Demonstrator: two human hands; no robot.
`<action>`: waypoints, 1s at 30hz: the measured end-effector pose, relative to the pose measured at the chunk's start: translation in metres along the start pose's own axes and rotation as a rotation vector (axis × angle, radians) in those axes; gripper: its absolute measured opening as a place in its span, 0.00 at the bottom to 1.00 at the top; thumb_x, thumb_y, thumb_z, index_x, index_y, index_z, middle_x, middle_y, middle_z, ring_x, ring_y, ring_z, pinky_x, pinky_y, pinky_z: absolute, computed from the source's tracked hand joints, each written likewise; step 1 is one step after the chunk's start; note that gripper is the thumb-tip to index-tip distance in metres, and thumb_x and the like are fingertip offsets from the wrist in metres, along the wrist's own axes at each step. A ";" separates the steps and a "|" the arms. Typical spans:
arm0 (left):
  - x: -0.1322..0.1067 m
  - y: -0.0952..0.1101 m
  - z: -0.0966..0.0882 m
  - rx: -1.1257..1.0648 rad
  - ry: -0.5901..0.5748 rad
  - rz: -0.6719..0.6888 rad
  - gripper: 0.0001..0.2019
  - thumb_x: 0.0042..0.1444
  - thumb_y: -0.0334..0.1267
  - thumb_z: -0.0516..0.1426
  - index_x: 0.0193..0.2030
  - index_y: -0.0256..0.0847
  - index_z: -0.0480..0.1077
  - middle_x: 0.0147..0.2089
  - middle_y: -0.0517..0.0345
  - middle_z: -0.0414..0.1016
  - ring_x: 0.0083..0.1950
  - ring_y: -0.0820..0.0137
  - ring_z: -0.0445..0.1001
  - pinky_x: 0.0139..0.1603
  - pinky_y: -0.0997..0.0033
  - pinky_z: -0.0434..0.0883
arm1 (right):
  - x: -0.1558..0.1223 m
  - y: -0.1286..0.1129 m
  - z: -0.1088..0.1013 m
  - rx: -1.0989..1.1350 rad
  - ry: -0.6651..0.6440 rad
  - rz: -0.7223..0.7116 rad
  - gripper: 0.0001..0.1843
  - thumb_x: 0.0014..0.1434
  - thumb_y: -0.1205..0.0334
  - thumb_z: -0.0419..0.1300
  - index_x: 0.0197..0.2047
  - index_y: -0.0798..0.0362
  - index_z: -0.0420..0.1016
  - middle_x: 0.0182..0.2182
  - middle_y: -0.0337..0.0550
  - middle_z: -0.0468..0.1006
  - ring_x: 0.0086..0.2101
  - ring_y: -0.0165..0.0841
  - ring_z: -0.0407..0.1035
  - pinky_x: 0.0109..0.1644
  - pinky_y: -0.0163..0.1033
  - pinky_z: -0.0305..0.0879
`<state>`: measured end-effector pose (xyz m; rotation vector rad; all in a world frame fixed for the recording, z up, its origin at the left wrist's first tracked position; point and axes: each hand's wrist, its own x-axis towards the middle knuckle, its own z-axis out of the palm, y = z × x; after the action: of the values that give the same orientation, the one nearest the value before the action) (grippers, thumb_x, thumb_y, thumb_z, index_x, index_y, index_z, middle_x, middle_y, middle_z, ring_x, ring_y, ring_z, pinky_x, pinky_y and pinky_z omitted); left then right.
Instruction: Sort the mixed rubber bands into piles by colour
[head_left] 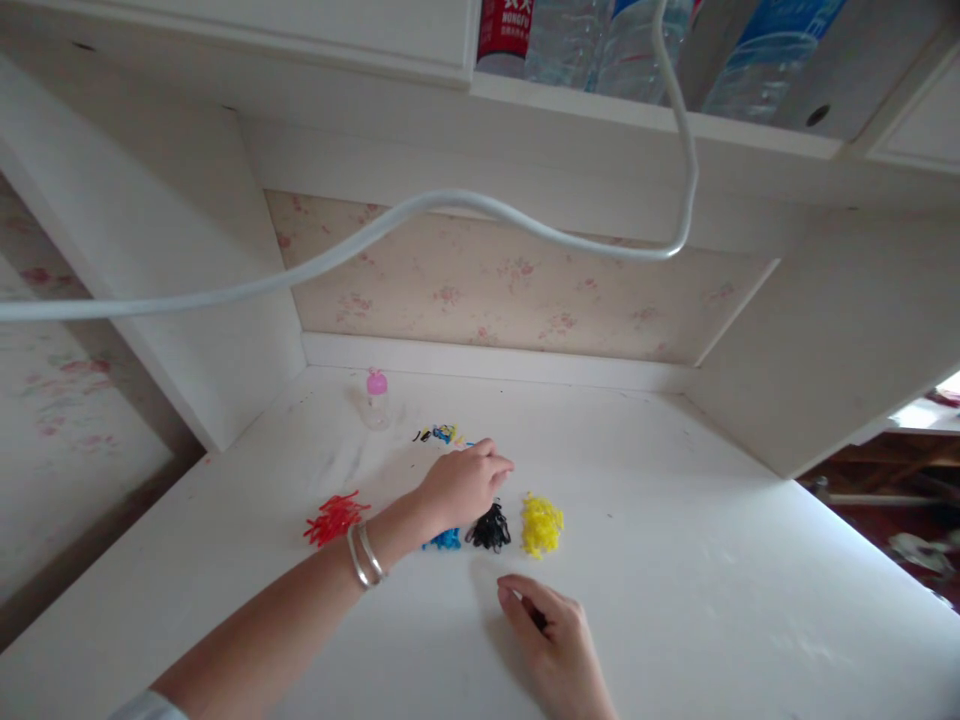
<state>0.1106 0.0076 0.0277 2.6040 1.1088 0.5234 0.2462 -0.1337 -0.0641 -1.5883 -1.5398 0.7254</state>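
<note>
My left hand [469, 480], with two silver bangles [365, 556] at the wrist, reaches over a pile of black rubber bands [491, 528]. Its fingers are drawn together; anything between them is too small to make out. Partly under that hand lies a blue rubber-band pile [444, 540]. My right hand [551, 635] rests nearer me, fingers curled, thumb and forefinger tips together. What it holds, if anything, is hidden. Yellow rubber bands [542, 525] are heaped right of the black ones, red rubber bands [335, 518] to the left. Behind my left hand lies a small mixed-colour cluster of bands [444, 434].
A small clear bottle with a pink cap [376, 384] stands at the back left of the white desk [697, 560]. A white cable [450, 200] crosses the view above the desk. Plastic bottles [637, 50] fill the shelf overhead. White side panels [825, 330] flank the desk.
</note>
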 end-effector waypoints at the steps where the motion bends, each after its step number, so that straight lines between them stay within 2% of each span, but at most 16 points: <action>1: -0.007 -0.003 -0.009 -0.008 0.031 -0.013 0.15 0.63 0.37 0.45 0.46 0.47 0.73 0.46 0.56 0.73 0.42 0.68 0.74 0.43 0.69 0.68 | 0.000 0.001 0.001 -0.008 -0.001 -0.001 0.20 0.58 0.48 0.53 0.33 0.54 0.78 0.17 0.37 0.66 0.18 0.26 0.55 0.21 0.30 0.52; 4: -0.038 -0.010 -0.031 -0.109 0.138 -0.062 0.14 0.63 0.37 0.45 0.46 0.45 0.71 0.46 0.58 0.74 0.46 0.70 0.72 0.47 0.71 0.67 | 0.001 0.003 0.003 -0.025 -0.006 0.003 0.20 0.58 0.48 0.53 0.33 0.55 0.79 0.16 0.37 0.65 0.18 0.26 0.55 0.21 0.30 0.51; 7: -0.087 -0.015 -0.037 -0.277 0.174 -0.171 0.12 0.63 0.40 0.47 0.44 0.45 0.71 0.40 0.60 0.75 0.39 0.73 0.73 0.41 0.75 0.69 | 0.004 0.002 0.004 -0.017 -0.017 0.024 0.21 0.57 0.47 0.53 0.33 0.55 0.78 0.16 0.36 0.64 0.19 0.26 0.55 0.22 0.30 0.52; 10: -0.142 -0.026 -0.022 -0.391 0.158 -0.326 0.11 0.61 0.43 0.50 0.44 0.47 0.72 0.41 0.61 0.76 0.36 0.74 0.73 0.35 0.79 0.70 | 0.011 -0.007 0.000 -0.010 -0.076 0.045 0.21 0.58 0.47 0.53 0.33 0.54 0.78 0.16 0.36 0.63 0.19 0.26 0.54 0.22 0.31 0.51; 13: -0.189 -0.043 0.002 -0.479 0.167 -0.479 0.13 0.60 0.45 0.51 0.45 0.45 0.72 0.37 0.61 0.77 0.33 0.73 0.74 0.36 0.80 0.71 | 0.025 -0.026 -0.008 -0.046 -0.138 0.021 0.20 0.58 0.47 0.52 0.33 0.53 0.78 0.17 0.36 0.64 0.19 0.26 0.54 0.21 0.31 0.50; 15: -0.210 -0.055 0.014 -0.510 0.215 -0.578 0.14 0.58 0.47 0.52 0.43 0.43 0.73 0.37 0.59 0.78 0.36 0.71 0.76 0.38 0.80 0.72 | 0.042 -0.041 -0.014 -0.098 -0.167 -0.014 0.20 0.58 0.47 0.51 0.34 0.51 0.79 0.18 0.36 0.67 0.20 0.26 0.56 0.22 0.31 0.50; 18: -0.223 -0.066 0.022 -0.539 0.288 -0.651 0.16 0.56 0.49 0.52 0.42 0.41 0.73 0.36 0.57 0.78 0.38 0.69 0.76 0.38 0.80 0.72 | 0.079 -0.059 -0.015 -0.217 -0.231 -0.096 0.19 0.59 0.49 0.50 0.35 0.49 0.79 0.23 0.37 0.73 0.22 0.27 0.62 0.25 0.30 0.55; 21: -0.222 -0.067 0.022 -0.564 0.300 -0.641 0.17 0.57 0.49 0.52 0.45 0.40 0.72 0.32 0.59 0.77 0.32 0.71 0.76 0.34 0.81 0.73 | 0.124 -0.063 -0.005 -0.491 -0.253 -0.077 0.17 0.58 0.53 0.50 0.41 0.46 0.78 0.26 0.37 0.77 0.26 0.28 0.68 0.29 0.30 0.57; 22: -0.221 -0.066 0.022 -0.567 0.305 -0.629 0.17 0.58 0.48 0.51 0.45 0.40 0.71 0.32 0.59 0.77 0.32 0.71 0.75 0.34 0.81 0.73 | 0.138 -0.062 0.000 -0.609 -0.255 -0.050 0.17 0.58 0.54 0.49 0.42 0.44 0.78 0.28 0.37 0.78 0.29 0.29 0.70 0.31 0.30 0.58; 25: -0.219 -0.064 0.021 -0.563 0.334 -0.593 0.16 0.57 0.47 0.52 0.44 0.40 0.72 0.34 0.57 0.78 0.35 0.71 0.76 0.36 0.81 0.73 | 0.175 -0.052 0.019 -0.713 -0.239 0.008 0.16 0.57 0.56 0.50 0.42 0.45 0.78 0.34 0.41 0.80 0.35 0.34 0.72 0.37 0.34 0.60; 30: -0.221 -0.067 0.019 -0.572 0.330 -0.589 0.15 0.58 0.47 0.52 0.43 0.40 0.73 0.36 0.56 0.78 0.38 0.70 0.76 0.38 0.81 0.73 | 0.208 -0.036 0.043 -0.799 -0.216 0.084 0.17 0.57 0.54 0.51 0.43 0.46 0.78 0.40 0.48 0.79 0.40 0.40 0.72 0.40 0.39 0.63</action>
<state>-0.0659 -0.1106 -0.0640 1.6427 1.4758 0.9664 0.2108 0.0759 -0.0310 -2.2061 -2.0880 0.3298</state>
